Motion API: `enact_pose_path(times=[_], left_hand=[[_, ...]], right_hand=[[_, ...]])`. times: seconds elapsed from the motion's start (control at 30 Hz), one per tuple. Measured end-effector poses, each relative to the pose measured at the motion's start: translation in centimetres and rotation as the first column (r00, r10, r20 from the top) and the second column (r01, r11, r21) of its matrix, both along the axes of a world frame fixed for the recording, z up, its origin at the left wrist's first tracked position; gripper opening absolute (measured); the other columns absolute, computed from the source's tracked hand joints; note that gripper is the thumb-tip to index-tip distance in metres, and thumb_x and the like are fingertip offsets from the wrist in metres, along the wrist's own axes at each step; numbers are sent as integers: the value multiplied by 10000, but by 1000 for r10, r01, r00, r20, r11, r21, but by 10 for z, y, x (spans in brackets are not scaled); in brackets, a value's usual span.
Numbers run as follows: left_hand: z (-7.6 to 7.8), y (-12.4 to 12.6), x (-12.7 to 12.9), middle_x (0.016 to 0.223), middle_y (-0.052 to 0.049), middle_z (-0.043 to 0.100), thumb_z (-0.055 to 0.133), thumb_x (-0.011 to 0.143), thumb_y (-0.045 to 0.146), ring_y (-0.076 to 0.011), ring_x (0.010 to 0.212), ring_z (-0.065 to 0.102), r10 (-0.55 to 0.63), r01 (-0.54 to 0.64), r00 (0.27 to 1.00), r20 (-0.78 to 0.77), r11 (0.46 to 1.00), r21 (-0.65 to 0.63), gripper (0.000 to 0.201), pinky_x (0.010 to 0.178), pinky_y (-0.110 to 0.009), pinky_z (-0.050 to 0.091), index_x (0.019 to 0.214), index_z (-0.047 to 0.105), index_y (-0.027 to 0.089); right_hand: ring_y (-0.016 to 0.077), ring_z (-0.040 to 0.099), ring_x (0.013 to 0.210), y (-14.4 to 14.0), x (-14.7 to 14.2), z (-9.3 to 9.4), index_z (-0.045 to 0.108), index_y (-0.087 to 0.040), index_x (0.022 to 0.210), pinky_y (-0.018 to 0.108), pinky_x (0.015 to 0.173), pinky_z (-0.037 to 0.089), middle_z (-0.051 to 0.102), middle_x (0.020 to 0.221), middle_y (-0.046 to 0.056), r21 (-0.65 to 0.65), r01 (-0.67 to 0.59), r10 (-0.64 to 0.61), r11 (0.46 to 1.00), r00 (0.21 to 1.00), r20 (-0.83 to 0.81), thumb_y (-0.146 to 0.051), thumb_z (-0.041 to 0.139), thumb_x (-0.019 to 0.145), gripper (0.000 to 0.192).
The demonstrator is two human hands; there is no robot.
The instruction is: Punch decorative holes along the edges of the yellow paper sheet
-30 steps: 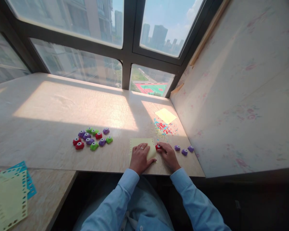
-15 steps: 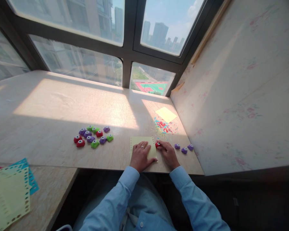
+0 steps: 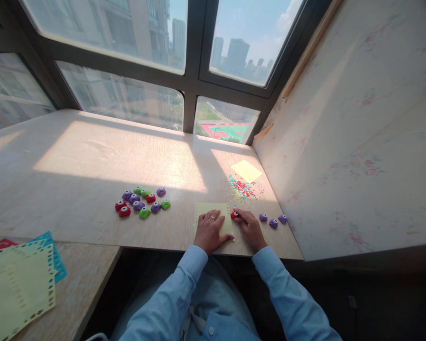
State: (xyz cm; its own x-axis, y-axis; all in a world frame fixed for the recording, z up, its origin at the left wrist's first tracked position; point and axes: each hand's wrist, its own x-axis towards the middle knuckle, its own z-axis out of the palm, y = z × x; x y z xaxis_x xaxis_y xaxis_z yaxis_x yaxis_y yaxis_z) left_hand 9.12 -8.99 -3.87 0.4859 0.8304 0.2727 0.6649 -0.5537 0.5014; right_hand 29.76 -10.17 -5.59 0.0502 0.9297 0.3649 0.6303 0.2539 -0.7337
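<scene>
Left hand [image 3: 209, 232] lies flat on the paper [image 3: 217, 207]; right hand [image 3: 251, 229] pinches a red punch [image 3: 234, 215] at the paper's right edge; tabletop [image 3: 177, 231] stretches beyond its left.

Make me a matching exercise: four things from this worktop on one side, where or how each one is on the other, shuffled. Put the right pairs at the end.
1. Left hand
2. Right hand
3. Paper confetti
4. Blue punched sheet

A. Scattered on the near side of a sunlit yellow paper
B. At a red craft punch
C. Partly covered by pale yellow punched sheets
D. Palm down on a pale yellow sheet with holes along its side edges

Pairs: 1-D, 2-B, 3-A, 4-C
</scene>
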Motion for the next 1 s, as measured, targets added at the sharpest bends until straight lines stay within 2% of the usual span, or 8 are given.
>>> enact_pose_path(times=[0.47, 1.0], left_hand=[[-3, 2, 1, 1355, -142, 595, 689, 755, 628, -319, 1289, 502, 15, -15, 1000, 7, 1000, -4, 582, 1036, -498, 377, 1156, 641, 209], [-2, 1, 0, 1363, -143, 589, 705, 742, 622, -321, 1296, 494, 4, -4, 1000, 20, 1000, -7, 583, 1045, -504, 369, 1157, 645, 217]], right_hand=[[265, 638, 1066, 0, -1, -2, 699, -241, 1171, 487, 978, 496, 721, 1131, 100, 43, 14, -16, 999, 999, 52, -274, 566, 899, 305], [257, 645, 1093, 0, -2, -1, 687, -244, 1198, 483, 1000, 493, 714, 1166, 98, 35, -7, 5, 999, 999, 46, -245, 535, 898, 336]])
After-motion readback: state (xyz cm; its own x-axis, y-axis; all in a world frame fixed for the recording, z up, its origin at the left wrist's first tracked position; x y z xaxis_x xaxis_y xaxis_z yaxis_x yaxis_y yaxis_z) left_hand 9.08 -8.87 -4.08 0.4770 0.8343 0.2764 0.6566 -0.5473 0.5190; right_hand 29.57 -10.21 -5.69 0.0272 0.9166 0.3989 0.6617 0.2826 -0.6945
